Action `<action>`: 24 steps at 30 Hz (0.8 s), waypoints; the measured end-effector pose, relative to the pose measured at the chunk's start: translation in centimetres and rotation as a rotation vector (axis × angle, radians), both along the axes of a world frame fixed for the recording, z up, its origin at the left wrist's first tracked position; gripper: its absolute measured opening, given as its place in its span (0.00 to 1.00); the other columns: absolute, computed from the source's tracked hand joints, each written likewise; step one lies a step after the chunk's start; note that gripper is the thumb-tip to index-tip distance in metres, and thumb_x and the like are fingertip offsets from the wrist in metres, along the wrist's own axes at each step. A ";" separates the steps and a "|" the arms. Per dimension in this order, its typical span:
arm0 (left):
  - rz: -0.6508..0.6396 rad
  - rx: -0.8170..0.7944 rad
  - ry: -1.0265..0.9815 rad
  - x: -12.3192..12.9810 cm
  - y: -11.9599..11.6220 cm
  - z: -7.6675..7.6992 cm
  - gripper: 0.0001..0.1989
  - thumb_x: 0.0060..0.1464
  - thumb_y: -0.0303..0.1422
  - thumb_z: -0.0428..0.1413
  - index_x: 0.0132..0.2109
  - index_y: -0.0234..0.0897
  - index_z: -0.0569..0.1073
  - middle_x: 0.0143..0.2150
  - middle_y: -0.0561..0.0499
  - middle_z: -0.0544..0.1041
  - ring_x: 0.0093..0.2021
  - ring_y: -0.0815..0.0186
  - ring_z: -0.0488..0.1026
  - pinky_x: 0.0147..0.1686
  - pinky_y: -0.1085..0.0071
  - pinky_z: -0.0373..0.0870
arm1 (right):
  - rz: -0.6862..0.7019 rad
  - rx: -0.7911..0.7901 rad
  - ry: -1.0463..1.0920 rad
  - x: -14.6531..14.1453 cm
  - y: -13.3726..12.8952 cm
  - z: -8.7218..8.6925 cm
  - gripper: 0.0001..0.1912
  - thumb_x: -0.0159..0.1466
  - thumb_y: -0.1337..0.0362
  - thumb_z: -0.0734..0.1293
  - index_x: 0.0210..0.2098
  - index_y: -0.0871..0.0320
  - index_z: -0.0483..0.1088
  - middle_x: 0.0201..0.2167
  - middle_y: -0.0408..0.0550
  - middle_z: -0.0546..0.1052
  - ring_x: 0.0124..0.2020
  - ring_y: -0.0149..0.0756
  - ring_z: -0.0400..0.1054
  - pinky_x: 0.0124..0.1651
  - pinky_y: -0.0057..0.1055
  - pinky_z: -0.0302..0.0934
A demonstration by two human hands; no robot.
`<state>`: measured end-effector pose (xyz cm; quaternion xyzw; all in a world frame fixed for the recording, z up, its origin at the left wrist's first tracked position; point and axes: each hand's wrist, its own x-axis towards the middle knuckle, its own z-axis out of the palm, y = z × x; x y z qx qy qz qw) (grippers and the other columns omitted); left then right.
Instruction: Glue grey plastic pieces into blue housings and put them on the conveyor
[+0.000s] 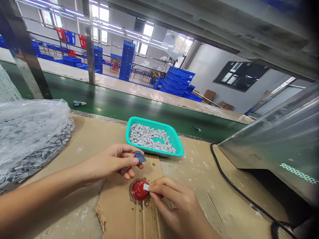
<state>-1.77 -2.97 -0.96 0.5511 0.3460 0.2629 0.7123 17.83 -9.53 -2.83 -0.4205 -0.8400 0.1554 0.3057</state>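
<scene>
At the centre of the frame, a dark blue angular plastic part (140,157) is pinched by the left hand (119,160) between thumb and forefinger, with the other fingers loosely spread and curled beneath. At lower centre, a small light grey piece (146,187) is gripped in the fingertips of the right hand (175,199), which is otherwise partly curled. The grey piece is held at the right side of a shiny red rounded object (138,191); whether the two touch cannot be told. The dark blue part is held above and left of the grey piece. Just beyond the left hand, many grey pieces (142,134) are contained in a teal basket (177,143) on the cardboard-covered tabletop (191,179).
</scene>
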 end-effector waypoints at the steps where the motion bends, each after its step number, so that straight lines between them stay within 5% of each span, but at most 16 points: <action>1: 0.000 -0.016 -0.012 0.0 0.0 0.0 0.16 0.49 0.36 0.52 0.46 0.37 0.65 0.35 0.50 0.70 0.27 0.75 0.65 0.28 0.77 0.64 | 0.003 0.013 0.009 0.0 0.0 0.0 0.09 0.56 0.77 0.60 0.30 0.62 0.70 0.27 0.49 0.72 0.29 0.30 0.67 0.31 0.24 0.63; 5: 0.027 0.022 0.039 -0.1 -0.2 0.0 0.19 0.46 0.34 0.54 0.48 0.43 0.63 0.38 0.54 0.67 0.31 0.76 0.62 0.31 0.78 0.61 | -0.021 0.078 0.054 -0.1 -0.1 0.7 0.09 0.55 0.77 0.60 0.30 0.61 0.70 0.28 0.48 0.73 0.30 0.29 0.67 0.33 0.23 0.63; 10: 0.026 0.100 0.177 -0.2 -0.1 0.3 0.16 0.47 0.34 0.53 0.45 0.38 0.67 0.27 0.56 0.63 0.24 0.76 0.57 0.24 0.78 0.56 | -0.012 0.046 0.061 -0.3 0.2 2.0 0.10 0.55 0.77 0.61 0.30 0.60 0.71 0.27 0.47 0.73 0.29 0.29 0.68 0.31 0.22 0.63; 18: 0.022 0.123 0.103 -0.3 0.0 0.5 0.19 0.51 0.40 0.46 0.48 0.38 0.65 0.33 0.52 0.67 0.27 0.73 0.59 0.30 0.75 0.58 | -0.009 0.008 0.051 -0.4 0.3 1.8 0.09 0.54 0.77 0.61 0.28 0.61 0.71 0.26 0.47 0.73 0.28 0.29 0.68 0.30 0.23 0.63; 24: -0.008 0.560 0.239 -0.5 -0.3 0.5 0.14 0.46 0.40 0.51 0.37 0.36 0.73 0.26 0.53 0.69 0.27 0.69 0.61 0.26 0.76 0.55 | -0.077 0.052 0.106 -0.5 0.6 3.4 0.08 0.54 0.75 0.63 0.29 0.57 0.71 0.27 0.45 0.74 0.30 0.32 0.69 0.32 0.26 0.65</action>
